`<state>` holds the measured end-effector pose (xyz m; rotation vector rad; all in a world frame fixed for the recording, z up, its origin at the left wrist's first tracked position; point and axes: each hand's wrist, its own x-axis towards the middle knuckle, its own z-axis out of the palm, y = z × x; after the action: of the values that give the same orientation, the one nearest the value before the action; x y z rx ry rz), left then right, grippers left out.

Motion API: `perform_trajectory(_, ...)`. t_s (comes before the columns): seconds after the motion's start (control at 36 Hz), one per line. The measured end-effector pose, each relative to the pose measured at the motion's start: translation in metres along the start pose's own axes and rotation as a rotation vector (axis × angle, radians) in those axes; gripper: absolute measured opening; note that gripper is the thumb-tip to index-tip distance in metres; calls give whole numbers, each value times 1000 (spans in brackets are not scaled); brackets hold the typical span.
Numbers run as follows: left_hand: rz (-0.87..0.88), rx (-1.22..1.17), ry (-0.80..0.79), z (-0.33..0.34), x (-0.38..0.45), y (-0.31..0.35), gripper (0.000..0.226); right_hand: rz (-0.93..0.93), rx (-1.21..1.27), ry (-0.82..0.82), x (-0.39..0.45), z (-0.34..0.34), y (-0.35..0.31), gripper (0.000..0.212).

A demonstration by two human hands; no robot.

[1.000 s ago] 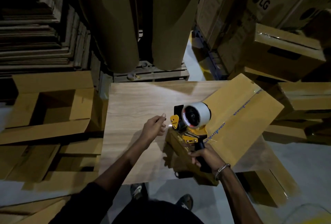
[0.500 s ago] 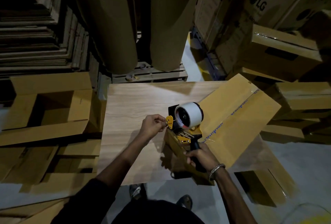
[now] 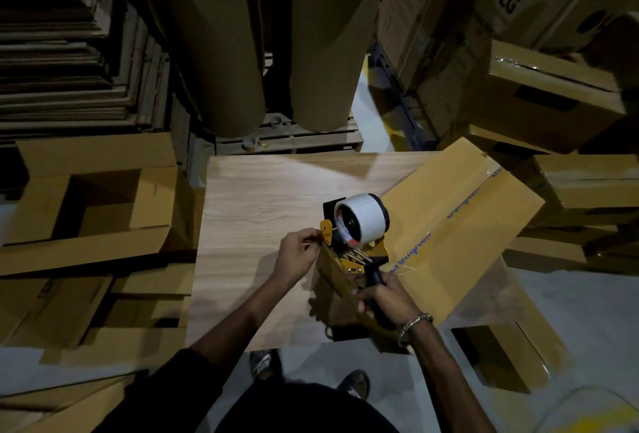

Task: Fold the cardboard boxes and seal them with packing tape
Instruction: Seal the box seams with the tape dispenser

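Cardboard box (image 3: pixel 460 225), taped along its seam, lies on the wooden worktop (image 3: pixel 262 197). At its near-left corner the right hand (image 3: pixel 387 297) grips the tape dispenser (image 3: pixel 356 232) handle; the left hand (image 3: pixel 299 252) pinches the tape end.

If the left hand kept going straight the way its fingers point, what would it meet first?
Probably the tape dispenser: the left hand points right at its yellow front tab, already at or nearly touching it; depth is unclear.

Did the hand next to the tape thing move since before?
Yes. The left hand moved toward the tape dispenser across the wooden table, and now pinches at its yellow front.
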<state>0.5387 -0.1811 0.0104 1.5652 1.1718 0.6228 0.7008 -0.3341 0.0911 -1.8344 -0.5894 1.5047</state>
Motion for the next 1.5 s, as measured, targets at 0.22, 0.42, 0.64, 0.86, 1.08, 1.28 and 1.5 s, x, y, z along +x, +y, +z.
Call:
perform_trajectory(0.22,-82,-257,-64,-1,-8,-12,18,19,-14,-3,1,1,1,21)
perform_trajectory(0.42,-75,-353,-124,-8,-3,-14,22,17,-11,-14,-1,-1,-1,25)
perform_trajectory(0.64,-144,-361,-94,-4,4,-15,14,46,-12,-9,-5,-1,-5,18)
perform_trajectory(0.86,4,-186,-134,-9,9,-15,9,26,-177,-26,-9,-10,-2,17)
perform_trajectory(1.08,175,22,-64,-3,3,-13,25,12,-217,16,-38,-24,18,7)
perform_trajectory(1.28,174,4,8,6,-6,-10,27,-21,-338,24,-62,-49,48,6)
perform_trajectory(1.5,184,-1,39,28,-26,-14,39,25,-390,38,-59,-50,46,5)
